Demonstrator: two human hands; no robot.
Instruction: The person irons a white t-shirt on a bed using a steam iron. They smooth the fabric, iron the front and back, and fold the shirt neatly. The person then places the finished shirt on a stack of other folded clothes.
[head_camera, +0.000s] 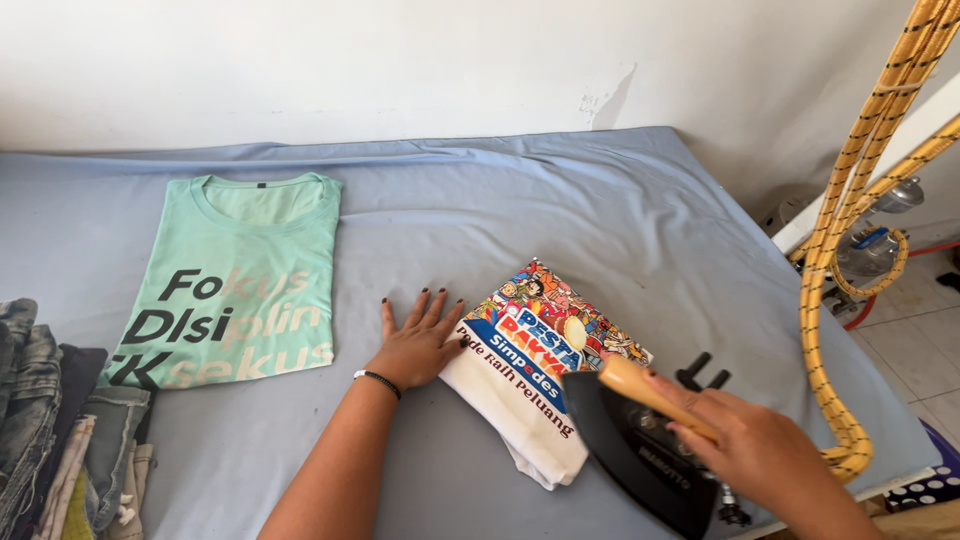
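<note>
White wall (400, 60), tiled floor (915, 330)

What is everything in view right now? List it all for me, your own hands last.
Folded T-shirt: one, mint green with lettering, left on the sheet.
Folded cloth: one, white with colourful print, centre, under the iron's tip.
Iron: one, black with wooden handle, lower right.
Sheet: one, pale blue, covering the table.
Clothes pile: one, denim and mixed colours, lower left edge.
Cord: one, yellow braided, hanging at right.
Left hand: flat, fingers spread, beside the white cloth, touching its edge.
Right hand: gripping the iron's handle.
</note>
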